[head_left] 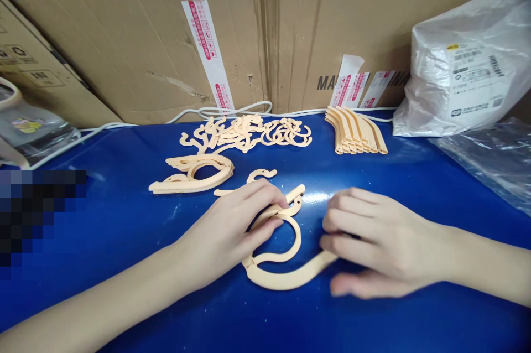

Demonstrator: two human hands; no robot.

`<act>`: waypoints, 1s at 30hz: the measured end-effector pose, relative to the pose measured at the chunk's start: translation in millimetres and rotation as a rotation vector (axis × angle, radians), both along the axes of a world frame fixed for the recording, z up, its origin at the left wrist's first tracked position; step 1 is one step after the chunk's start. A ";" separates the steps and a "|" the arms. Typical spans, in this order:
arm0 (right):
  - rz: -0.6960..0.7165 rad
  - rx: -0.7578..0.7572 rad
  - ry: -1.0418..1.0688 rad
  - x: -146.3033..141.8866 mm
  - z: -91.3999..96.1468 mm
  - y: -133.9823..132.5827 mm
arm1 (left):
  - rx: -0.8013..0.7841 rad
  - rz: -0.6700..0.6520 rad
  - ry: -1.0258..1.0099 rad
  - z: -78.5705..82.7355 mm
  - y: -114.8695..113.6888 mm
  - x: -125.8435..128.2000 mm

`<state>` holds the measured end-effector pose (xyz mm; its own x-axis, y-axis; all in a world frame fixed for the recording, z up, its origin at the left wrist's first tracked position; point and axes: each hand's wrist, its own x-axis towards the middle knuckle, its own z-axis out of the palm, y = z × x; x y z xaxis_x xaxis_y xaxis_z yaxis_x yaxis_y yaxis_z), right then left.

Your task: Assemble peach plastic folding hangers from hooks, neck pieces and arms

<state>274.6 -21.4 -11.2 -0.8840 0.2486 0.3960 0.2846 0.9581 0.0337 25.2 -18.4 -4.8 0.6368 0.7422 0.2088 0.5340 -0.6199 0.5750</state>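
Note:
A beige plastic folding hanger (286, 281) lies partly assembled on the blue table, its curved hook (296, 237) between its two arms. My left hand (236, 220) pinches the upper arm and the hook between thumb and fingers. At the far end of the lower arm, my right hand (373, 242) has its fingers curled over the tip, with the thumb lower down; that tip is hidden and the hand slightly blurred. Just behind my left hand lies another hook piece (259, 174), partly covered. Finished-looking folded hangers (207, 181) are stacked to the left.
A heap of loose hooks (240, 131) sits at the back middle. Curved hanger arms (354, 131) are piled to its right. Behind stand cardboard boxes (145, 48) and a white cable (182, 115). A wrapped white parcel (431, 65) is at right, a clear jug (29, 120) at left.

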 end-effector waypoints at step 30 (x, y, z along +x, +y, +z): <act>-0.114 -0.119 -0.108 3.1 0.7 11.1 | 0.738 0.197 0.727 -2.0 20.0 -16.1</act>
<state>277.7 -10.3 -10.5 -0.8831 0.3887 0.2628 0.3921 0.9190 -0.0414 9.0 1.6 -6.7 0.6719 0.6910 0.2667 0.7282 -0.5503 -0.4085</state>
